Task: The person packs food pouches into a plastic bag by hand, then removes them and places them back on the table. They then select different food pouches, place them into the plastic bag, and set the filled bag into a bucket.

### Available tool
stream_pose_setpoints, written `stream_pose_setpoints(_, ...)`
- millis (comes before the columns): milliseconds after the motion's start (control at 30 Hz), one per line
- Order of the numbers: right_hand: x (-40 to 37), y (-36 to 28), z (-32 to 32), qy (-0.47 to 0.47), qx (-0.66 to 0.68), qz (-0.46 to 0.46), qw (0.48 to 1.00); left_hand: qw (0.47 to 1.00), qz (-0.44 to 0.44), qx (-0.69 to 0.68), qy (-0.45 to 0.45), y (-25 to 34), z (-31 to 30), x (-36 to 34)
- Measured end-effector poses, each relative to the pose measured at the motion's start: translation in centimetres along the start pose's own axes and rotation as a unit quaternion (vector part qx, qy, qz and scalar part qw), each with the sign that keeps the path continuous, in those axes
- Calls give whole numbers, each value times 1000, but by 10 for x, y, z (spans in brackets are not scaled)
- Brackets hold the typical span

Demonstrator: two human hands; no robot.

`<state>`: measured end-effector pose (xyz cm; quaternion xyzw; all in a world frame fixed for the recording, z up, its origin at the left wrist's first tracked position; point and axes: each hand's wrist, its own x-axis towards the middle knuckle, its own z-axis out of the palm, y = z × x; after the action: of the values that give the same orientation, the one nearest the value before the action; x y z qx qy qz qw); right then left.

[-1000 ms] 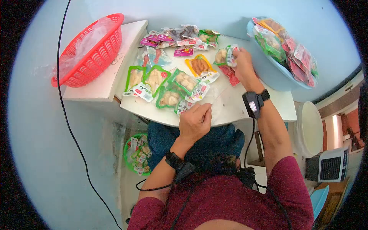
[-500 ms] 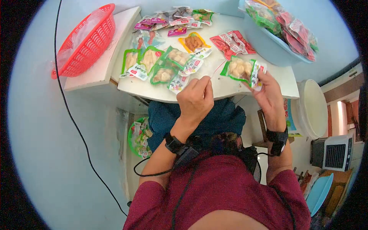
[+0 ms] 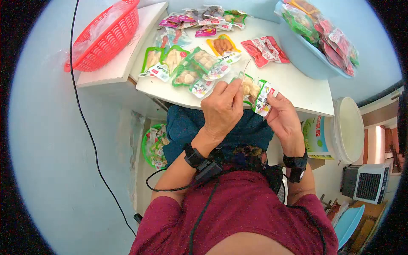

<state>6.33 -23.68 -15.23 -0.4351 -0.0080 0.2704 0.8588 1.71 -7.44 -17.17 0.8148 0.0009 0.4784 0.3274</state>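
Observation:
My right hand grips a vacuum-sealed food packet by its white printed end. Pale lumpy pieces show through its green-edged clear part. My left hand is closed, its thumb and fingers pinching a thin pointed tool whose exact kind I cannot make out. The left fingers are up against the packet's left side and hide part of it. Left of my hands, several similar green-edged packets lie overlapping on the white table. A yellow-edged packet and red packets lie farther back.
A red plastic basket stands at the far left. Purple and green packets are piled at the back. A pale blue basin full of packets is at the right. Below are a white bucket and a green basket of packets.
My right hand has brought the packet left and down toward my left hand. The left hand has shifted slightly right, and its fingers now meet the packet. The camera view has shifted a little.

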Motion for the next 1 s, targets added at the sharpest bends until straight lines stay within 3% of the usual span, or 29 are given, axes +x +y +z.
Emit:
stream_pose_setpoints(200, -5, 0, -7, -20, -12, 0, 1000, 995, -58, 16, -74, 7, -7, 2)
stream_pose_setpoints(400, 17, 16, 2, -70, 10, 1, 998, 999, 5, 2, -53, 11, -2, 0)
stream_pose_setpoints(633, 45, 33, 32, -113, 13, 26, 993, 999, 5, 3, -52, 10, -5, 2)
stream_pose_setpoints(733, 63, 44, 30, -189, 80, 59, 977, 999, 0, 1, -47, 9, -5, 2)
stream_pose_setpoints(833, 73, 48, 45, -180, 84, 94, 976, 999, -8, -9, -34, 6, -5, 2)
stream_pose_setpoints(1000, 100, 67, 46, -201, -118, 2, 973, 999, 14, -24, -46, 3, -9, 1)
